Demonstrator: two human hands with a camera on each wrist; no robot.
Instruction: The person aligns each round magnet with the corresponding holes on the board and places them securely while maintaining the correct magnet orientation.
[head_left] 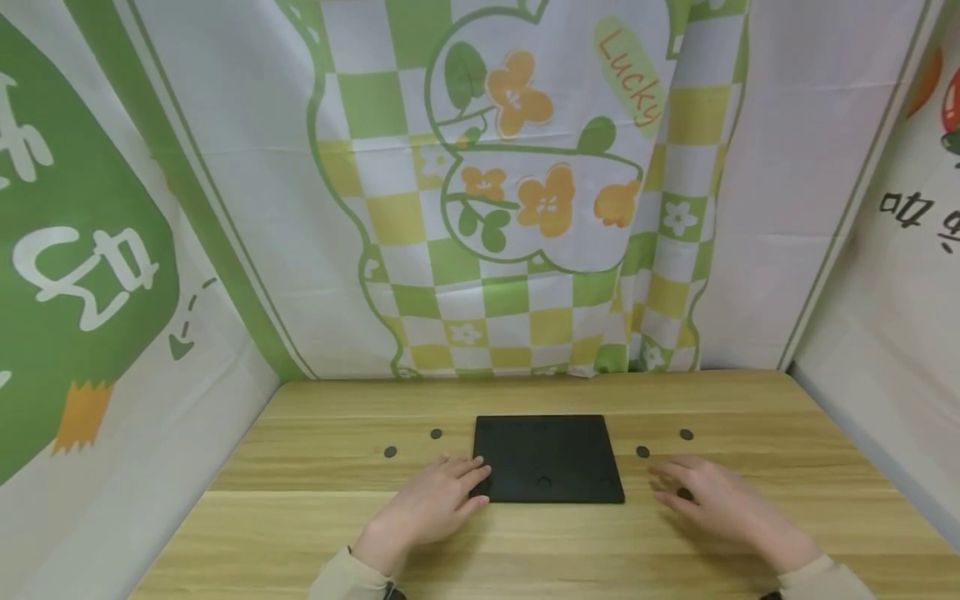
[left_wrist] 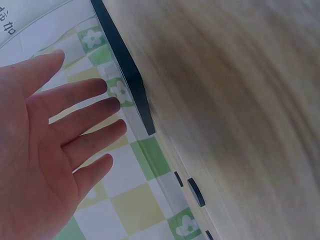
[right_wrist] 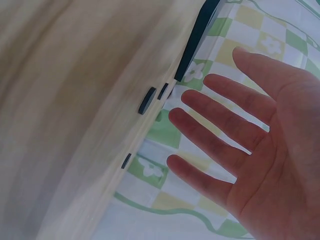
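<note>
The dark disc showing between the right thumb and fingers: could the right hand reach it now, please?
Likely yes: the right hand holds nothing, and nothing visible stands between it and the dark disc.

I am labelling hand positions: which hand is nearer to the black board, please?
Left. The left hand overlaps the left edge of the black board in the head view; the right hand is apart, to the board's right.
</note>
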